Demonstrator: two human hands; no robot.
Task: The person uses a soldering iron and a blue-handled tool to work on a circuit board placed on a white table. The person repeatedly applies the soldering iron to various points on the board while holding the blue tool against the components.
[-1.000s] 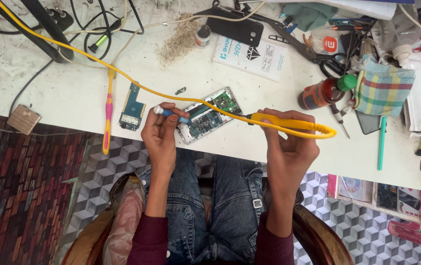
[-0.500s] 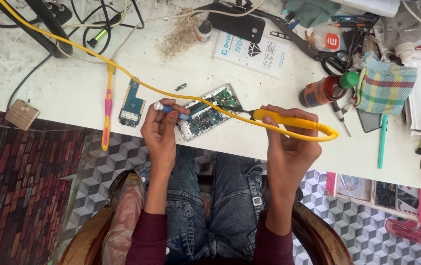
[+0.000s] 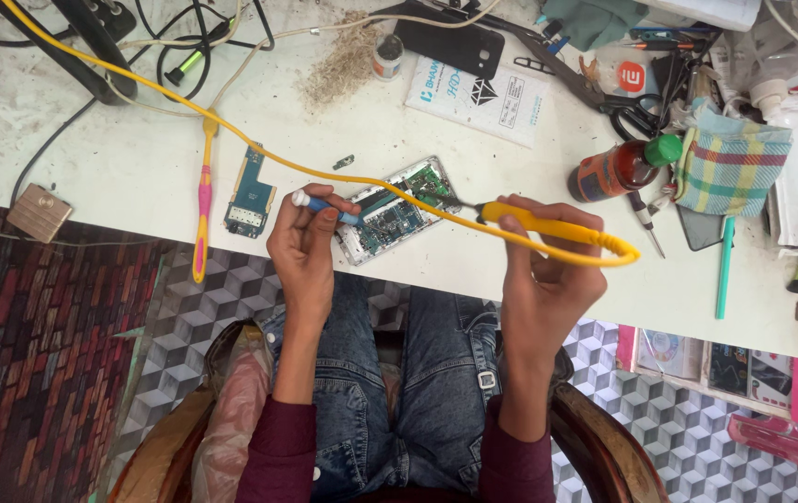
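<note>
Right hand point(image 3: 548, 275) closed around the yellow soldering iron point(image 3: 548, 226), fingers wrapped over the handle, tip pointing left onto the opened phone point(image 3: 394, 212); left hand point(image 3: 304, 250) pinched shut on a small blue-and-white tool point(image 3: 324, 203), its end at the phone's left edge; we note the phone lying at centre frame, near the table's front edge, circuit board exposed; the iron's yellow cord point(image 3: 138, 82) runs diagonally from the upper left across the phone; left of the phone, a loose blue circuit board point(image 3: 250, 197) and a pink-and-yellow toothbrush point(image 3: 202, 200); to the right, a brown bottle with green cap point(image 3: 624, 166) on its side and a checked cloth point(image 3: 730, 169); white table point(image 3: 120, 163) cluttered along the top
</note>
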